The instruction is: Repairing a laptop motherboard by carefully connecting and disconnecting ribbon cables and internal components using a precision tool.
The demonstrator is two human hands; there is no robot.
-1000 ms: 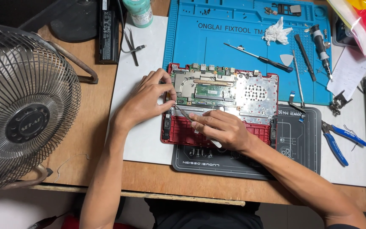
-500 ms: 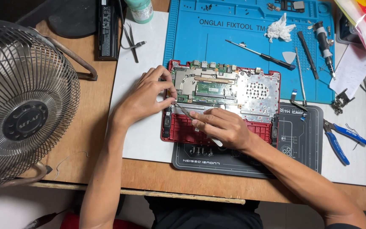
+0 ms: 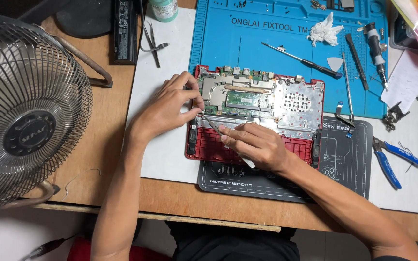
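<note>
The opened red laptop (image 3: 267, 104) is lying on mats on the worktop (image 3: 107, 130). The right hand (image 3: 255, 145) is pinching tweezers (image 3: 212, 125) in its grip, tips at the board's left edge. The left hand (image 3: 168, 106) is pressing there, fingers curled, grasping nothing visible.

Red plastic laptop shell (image 3: 209, 147) with dull metal shielding (image 3: 296, 108); matt blue rubbery mat (image 3: 267, 36) at twelve o'clock; wooden desk (image 3: 107, 116); wire-metal fan grille (image 3: 30, 116) at nine.

- Left hand (image 3: 168, 108) steadies an opened red laptop (image 3: 255, 116) on the bench (image 3: 105, 140).
- Right hand (image 3: 255, 145) holds tweezers (image 3: 214, 126) against its circuit board.
- A metal fan (image 3: 27, 113) stands left.
</note>
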